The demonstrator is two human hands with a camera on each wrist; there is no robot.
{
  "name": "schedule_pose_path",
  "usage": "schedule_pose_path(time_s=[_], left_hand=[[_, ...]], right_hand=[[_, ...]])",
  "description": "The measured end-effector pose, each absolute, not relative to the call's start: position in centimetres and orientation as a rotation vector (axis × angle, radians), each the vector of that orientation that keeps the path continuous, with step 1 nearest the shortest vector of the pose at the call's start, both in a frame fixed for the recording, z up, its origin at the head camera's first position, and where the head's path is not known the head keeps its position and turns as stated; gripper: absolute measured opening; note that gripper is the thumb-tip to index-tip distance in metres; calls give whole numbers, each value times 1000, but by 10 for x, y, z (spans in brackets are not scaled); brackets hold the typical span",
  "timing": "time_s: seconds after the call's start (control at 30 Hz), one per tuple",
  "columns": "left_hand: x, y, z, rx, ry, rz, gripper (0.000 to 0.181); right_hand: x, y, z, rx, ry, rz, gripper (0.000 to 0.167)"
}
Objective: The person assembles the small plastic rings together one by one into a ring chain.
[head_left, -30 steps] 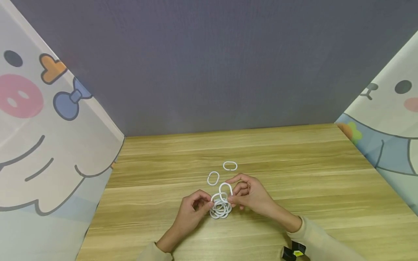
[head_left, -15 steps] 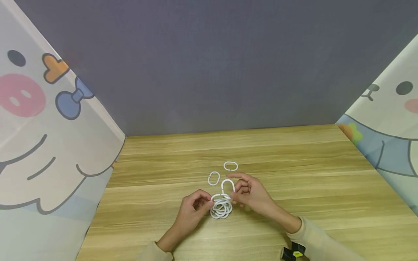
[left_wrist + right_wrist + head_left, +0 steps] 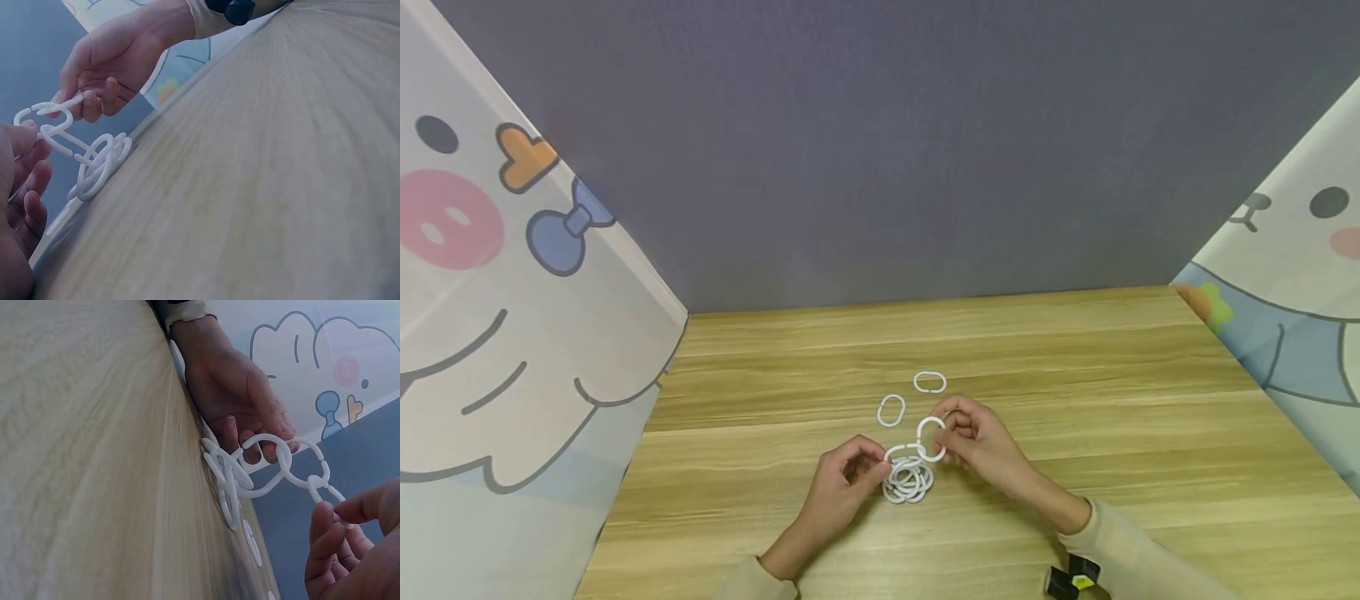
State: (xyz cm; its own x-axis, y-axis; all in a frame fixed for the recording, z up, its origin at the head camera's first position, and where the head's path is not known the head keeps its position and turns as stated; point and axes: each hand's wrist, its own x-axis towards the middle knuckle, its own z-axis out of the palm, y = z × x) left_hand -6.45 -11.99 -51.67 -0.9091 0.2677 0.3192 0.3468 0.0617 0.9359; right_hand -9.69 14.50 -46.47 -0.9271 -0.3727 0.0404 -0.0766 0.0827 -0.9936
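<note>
In the head view, my left hand (image 3: 844, 483) pinches a white oval plastic link (image 3: 893, 450) between thumb and fingertips. Opposite it, my right hand (image 3: 983, 442) pinches another white link (image 3: 932, 419) by its side. The right wrist view shows these links hooked through one another as a short chain, lifted off the tabletop; the right hand's link (image 3: 315, 489) hangs at the end. Below the fingers, more white links (image 3: 907, 498) lie in an overlapping heap, and how they join is hard to tell. Fingertips hide parts of both held links.
Two single white links, a nearer one (image 3: 881, 415) and a farther one (image 3: 929, 372), lie flat on the wooden table (image 3: 760, 367) beyond the hands. A grey panel (image 3: 925, 167) stands at the back, with cartoon-printed panels at both sides. Black gear (image 3: 1063, 582) sits by the right sleeve.
My right hand has drawn its link a little to the right, away from the heap, and the link has turned to show as a round loop. The left hand stays put.
</note>
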Motion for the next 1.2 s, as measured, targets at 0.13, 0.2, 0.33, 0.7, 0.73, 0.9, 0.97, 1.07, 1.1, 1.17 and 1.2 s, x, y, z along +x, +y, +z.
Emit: schedule_pose_path(time_s=[0.13, 0.2, 0.33, 0.7, 0.73, 0.9, 0.97, 1.07, 1.1, 1.17, 1.2], left_hand=[[-65, -120, -517, -653, -2242, -2010, 8], [-65, -120, -517, -654, -2241, -2009, 8], [-65, -120, -517, -656, -2238, -2009, 8], [-65, -119, -517, -654, -2258, -2016, 6], [-65, -119, -517, -650, -2264, -2019, 7], [-64, -119, -512, -638, -2302, -2033, 7], [-63, -118, -510, -634, -2317, -2031, 7], [-64, -118, -511, -638, -2325, -2026, 7], [-64, -119, -511, -646, -2324, -2027, 7], [-65, -119, -513, -672, -2311, -2036, 8], [-65, -119, -514, -692, -2299, -2041, 8]], right_hand=[[-98, 146, -465, -432, 2131, -1941, 24], [-100, 147, -465, -434, 2133, -1914, 28], [-102, 150, -463, -461, 2165, -1840, 28], [-103, 152, -462, -354, 2123, -1933, 17], [-104, 152, -462, -357, 2129, -1939, 17], [-102, 151, -460, -372, 2126, -1965, 17], [-101, 150, -458, -381, 2110, -1974, 18], [-98, 149, -456, -403, 2074, -1995, 19], [-98, 149, -456, -413, 2070, -2001, 20], [-97, 149, -456, -444, 2091, -1997, 18], [-96, 148, -456, -459, 2110, -1992, 18]])
